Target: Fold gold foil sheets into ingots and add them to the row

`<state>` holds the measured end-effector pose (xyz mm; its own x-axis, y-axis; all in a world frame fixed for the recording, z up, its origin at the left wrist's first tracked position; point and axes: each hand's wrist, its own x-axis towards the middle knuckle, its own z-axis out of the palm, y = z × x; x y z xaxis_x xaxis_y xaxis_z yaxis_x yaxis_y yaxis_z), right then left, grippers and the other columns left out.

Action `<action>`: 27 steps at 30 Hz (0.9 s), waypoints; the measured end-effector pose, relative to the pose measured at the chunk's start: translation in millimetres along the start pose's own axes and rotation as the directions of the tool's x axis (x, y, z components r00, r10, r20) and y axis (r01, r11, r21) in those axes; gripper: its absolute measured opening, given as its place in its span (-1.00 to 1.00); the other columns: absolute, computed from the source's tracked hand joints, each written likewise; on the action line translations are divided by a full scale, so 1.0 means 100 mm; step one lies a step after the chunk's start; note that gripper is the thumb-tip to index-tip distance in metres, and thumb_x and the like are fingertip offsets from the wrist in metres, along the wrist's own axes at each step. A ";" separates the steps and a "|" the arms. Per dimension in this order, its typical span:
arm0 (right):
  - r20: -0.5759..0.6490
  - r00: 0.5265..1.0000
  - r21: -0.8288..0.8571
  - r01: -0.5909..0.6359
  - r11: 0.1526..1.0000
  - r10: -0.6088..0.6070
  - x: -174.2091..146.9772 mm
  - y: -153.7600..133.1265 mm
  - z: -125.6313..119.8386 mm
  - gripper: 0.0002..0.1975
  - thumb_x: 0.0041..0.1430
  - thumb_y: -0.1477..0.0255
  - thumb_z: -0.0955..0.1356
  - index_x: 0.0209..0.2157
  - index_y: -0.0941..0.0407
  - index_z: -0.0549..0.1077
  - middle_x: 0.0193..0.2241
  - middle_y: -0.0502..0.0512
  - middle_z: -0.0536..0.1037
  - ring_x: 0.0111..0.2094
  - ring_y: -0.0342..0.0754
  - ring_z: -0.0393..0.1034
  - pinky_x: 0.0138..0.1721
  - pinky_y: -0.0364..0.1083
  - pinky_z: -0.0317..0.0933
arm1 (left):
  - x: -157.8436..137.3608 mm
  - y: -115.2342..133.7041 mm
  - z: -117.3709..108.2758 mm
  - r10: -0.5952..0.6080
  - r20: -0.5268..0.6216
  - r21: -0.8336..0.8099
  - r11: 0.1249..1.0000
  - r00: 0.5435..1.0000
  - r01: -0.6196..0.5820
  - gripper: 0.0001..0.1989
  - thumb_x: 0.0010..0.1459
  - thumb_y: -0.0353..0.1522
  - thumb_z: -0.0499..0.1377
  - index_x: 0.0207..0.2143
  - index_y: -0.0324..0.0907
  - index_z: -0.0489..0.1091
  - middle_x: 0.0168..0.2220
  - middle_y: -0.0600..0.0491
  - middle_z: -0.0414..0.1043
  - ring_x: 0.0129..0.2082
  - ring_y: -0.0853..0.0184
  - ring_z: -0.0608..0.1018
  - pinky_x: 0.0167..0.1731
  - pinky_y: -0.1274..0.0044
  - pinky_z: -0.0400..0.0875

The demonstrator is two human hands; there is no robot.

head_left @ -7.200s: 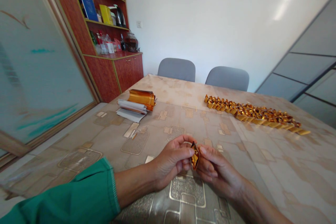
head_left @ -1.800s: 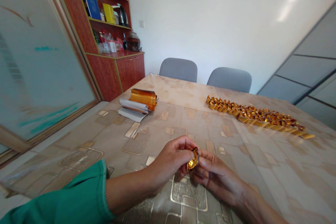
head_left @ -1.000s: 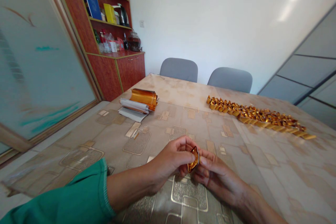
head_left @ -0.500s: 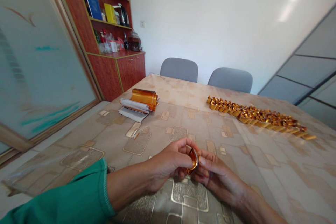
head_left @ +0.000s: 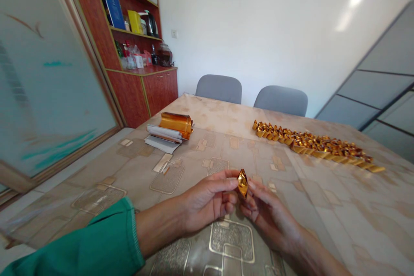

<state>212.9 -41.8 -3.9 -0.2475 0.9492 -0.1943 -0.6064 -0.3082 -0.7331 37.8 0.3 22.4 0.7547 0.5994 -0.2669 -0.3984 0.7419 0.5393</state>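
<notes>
So, nearest first: the green sleeve [head_left: 106, 230] is seen at lower left, and just beyond it a small folded gold-foil piece [head_left: 242, 184] is held up between the two hands. It's pinched by thumb and fingertips of the left hand [head_left: 207, 202] on one side, and its other edge is gripped by the fingers of the right hand [head_left: 271, 210], so neither hand can really be called nearer. Its long axis is seen running up and down between the hands, a point at each end, basically crosswise to the thumbs; how much it's tipped away can't be told. The patterned tablecloth [head_left: 234, 239] is seen below. Further out, rows of folded foil pieces [head_left: 323, 144] are laid diagonally on the right hand's side, well apart from it, while a curled stack of foil sheets [head_left: 176, 125] is set on the left hand's side. Two grey chairs [head_left: 219, 89] are parked behind the table.
</notes>
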 end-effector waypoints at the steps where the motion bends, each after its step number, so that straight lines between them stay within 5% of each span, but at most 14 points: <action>1: -0.002 1.000 -0.016 0.015 1.000 -0.015 0.00 0.00 0.01 -0.77 0.10 0.28 0.49 -0.45 0.13 0.50 -0.61 -0.10 0.29 -0.55 -0.21 0.04 -0.45 -0.19 0.05 | 0.00 -0.01 0.00 0.016 0.005 0.001 1.000 1.000 -0.016 -0.73 0.09 -0.49 0.31 -0.15 -0.21 0.39 -0.39 0.12 0.40 -0.56 0.59 0.40 -0.48 0.71 0.29; 7: -0.001 0.999 -0.202 0.035 0.979 -0.036 -0.02 0.00 0.04 -0.66 0.15 0.12 0.42 -0.38 0.14 0.48 -0.60 -0.08 0.29 -0.55 -0.18 0.07 -0.49 -0.16 0.03 | -0.02 -0.05 0.02 0.065 -0.079 0.116 0.992 0.995 -0.055 -0.62 0.02 -0.44 0.38 -0.11 -0.21 0.38 -0.39 0.10 0.45 -0.56 0.57 0.42 -0.50 0.70 0.29; 12: -0.025 0.997 -0.344 0.066 0.937 -0.079 -0.03 0.07 0.00 -0.71 0.12 0.20 0.46 -0.25 0.11 0.46 -0.57 -0.10 0.30 -0.55 -0.19 0.07 -0.50 -0.17 -0.04 | -0.01 -0.12 0.01 0.100 -0.084 0.231 0.970 0.991 -0.078 -0.57 -0.06 -0.41 0.42 -0.13 -0.22 0.38 -0.45 0.15 0.42 -0.59 0.56 0.40 -0.54 0.67 0.25; 24: -0.061 0.996 -0.290 0.049 0.956 -0.070 0.00 0.13 0.01 -0.70 0.17 0.18 0.43 -0.42 0.08 0.35 -0.59 -0.11 0.24 -0.55 -0.19 0.06 -0.55 -0.17 -0.07 | 0.02 -0.21 -0.02 0.112 -0.070 0.234 0.968 0.991 -0.093 -0.57 -0.02 -0.36 0.41 -0.14 -0.21 0.32 -0.49 0.17 0.40 -0.59 0.55 0.40 -0.56 0.68 0.25; 27: -0.051 0.993 -0.329 0.082 0.941 -0.105 -0.01 0.11 0.03 -0.70 0.18 0.12 0.40 -0.32 0.08 0.42 -0.55 -0.09 0.28 -0.54 -0.18 0.08 -0.55 -0.17 -0.04 | 0.04 -0.20 -0.02 0.112 -0.085 0.159 0.982 0.990 -0.097 -0.59 0.02 -0.39 0.40 -0.12 -0.22 0.32 -0.51 0.17 0.40 -0.57 0.54 0.42 -0.52 0.70 0.28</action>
<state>204.6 -45.8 -9.7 -0.1434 0.9783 -0.1496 -0.3421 -0.1909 -0.9201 47.2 -11.5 9.0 0.6585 0.7018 -0.2716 -0.3819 0.6227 0.6830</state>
